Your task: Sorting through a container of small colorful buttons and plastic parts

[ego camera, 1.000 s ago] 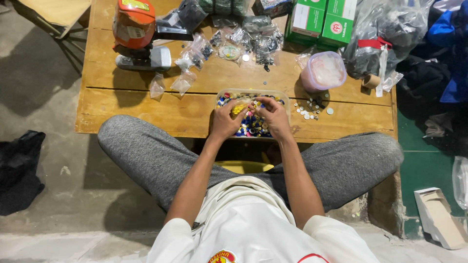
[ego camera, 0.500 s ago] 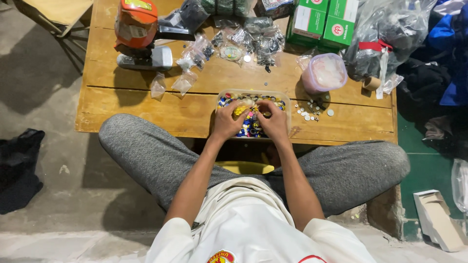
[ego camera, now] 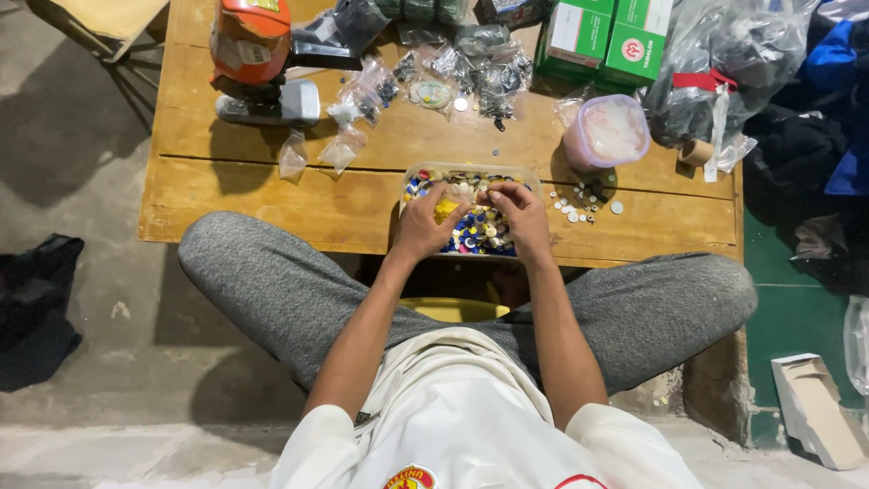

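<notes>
A clear plastic tray [ego camera: 418, 172] full of small coloured buttons stands at the near edge of a low wooden table [ego camera: 272, 195]. My left hand [ego camera: 421, 226] and my right hand [ego camera: 520, 217] both rest over the tray. Their fingertips meet on a small clear plastic bag [ego camera: 462, 193] held above the buttons. Several loose white buttons [ego camera: 579, 201] lie on the wood just right of the tray. My crossed legs in grey trousers [ego camera: 272, 281] sit under the table's edge.
Farther back stand a pink-tinted lidded tub [ego camera: 605, 134], small clear bags of parts [ego camera: 348, 127], an orange and grey device [ego camera: 253, 54], green boxes [ego camera: 606, 41] and a big plastic bag [ego camera: 733, 68]. A black bag [ego camera: 36, 308] lies on the floor at left, an open carton [ego camera: 819, 407] at right.
Both hands stay over the button tray, fingers shifting slightly on the small bag. The view has drifted a little.
</notes>
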